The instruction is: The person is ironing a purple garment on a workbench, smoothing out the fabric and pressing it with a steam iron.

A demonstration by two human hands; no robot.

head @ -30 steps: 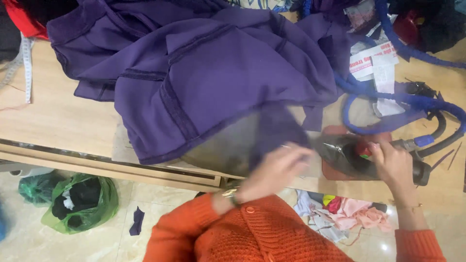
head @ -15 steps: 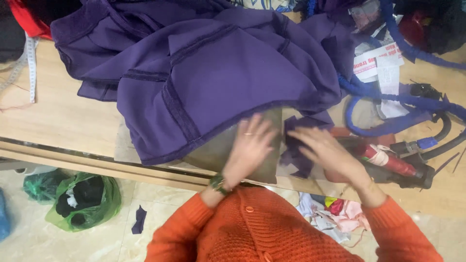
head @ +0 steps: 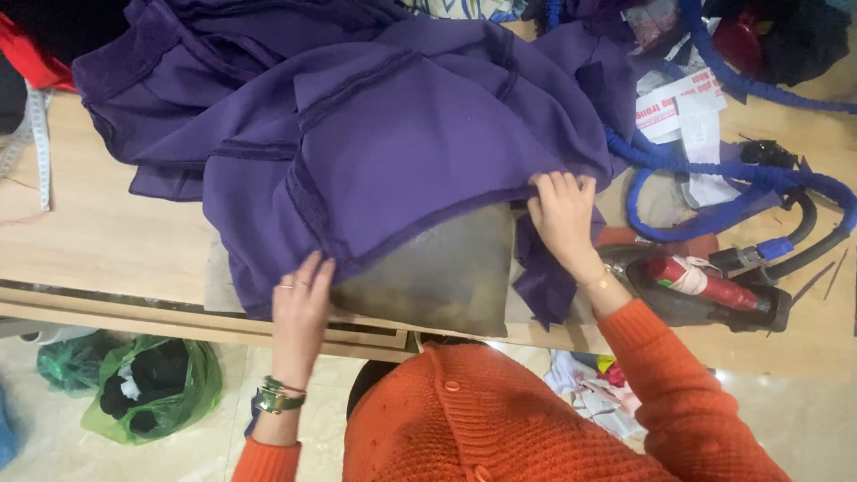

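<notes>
Across the wooden worktop [head: 98, 232] lies a large purple garment [head: 393, 134], heaped and folded, with raised seam lines running over its panels. Its lower hem crosses a dark grey, scorched-looking pressing pad [head: 437, 272] that sits at the front edge of the worktop.

Left hand [head: 302, 299]: palm down, fingers flat and slightly spread, pressing the lower left corner of the garment's hem against the pad edge. Not closed around anything; rings on two fingers, a metal watch at the wrist.

Right hand [head: 561, 214]: fingers curled over the hem at the garment's right end, pinching the fabric edge. A thin bracelet shows at the wrist. A loose flap of the same purple cloth hangs just below this hand.

Both arms wear an orange knitted cardigan [head: 500, 419].

To the right of the right hand, a dark steam iron [head: 705, 295] with a red handle rests on its stand, close to the forearm. A blue fabric-covered hose [head: 714, 170] loops around behind it, together with a black hose [head: 826, 236]. White paper slips [head: 678, 112] lie farther back. A white measuring tape [head: 40, 143] hangs at the worktop's far left.

On the tiled floor below, a green plastic bag [head: 152, 388] holds dark scraps; pale fabric offcuts [head: 585, 379] lie under the right side.
</notes>
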